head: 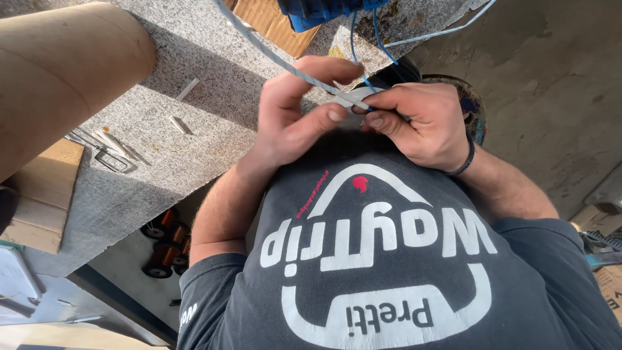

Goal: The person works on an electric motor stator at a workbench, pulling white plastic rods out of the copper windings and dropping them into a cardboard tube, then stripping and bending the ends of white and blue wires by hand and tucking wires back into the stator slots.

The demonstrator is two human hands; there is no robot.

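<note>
Both grips meet just in front of the person's chest, over the near edge of the grey stone bench (214, 58). Right hand (424, 123) pinches a small pale flat piece (355, 98) between thumb and forefinger, its other fingers curled under; left hand (291, 113) closes thumb and forefinger on a thin flat pale strip (272, 55) just where it reaches that piece. So the two grips nearly touch, fingertip to fingertip, with the piece between them.

From the left grip, the strip's long axis runs up and to the left across the bench, rising away from the body toward the top edge of the view. The left hand lies along that line; the right hand sits at its end, on the other side of the piece.

Thin blue wires (379, 35) drop from a blue plastic part (311, 13) beyond the hands. Short pale offcuts (181, 123) lie on the bench well to the left, near a wide cardboard tube (65, 71). Copper wire spools (170, 243) sit below the bench.
</note>
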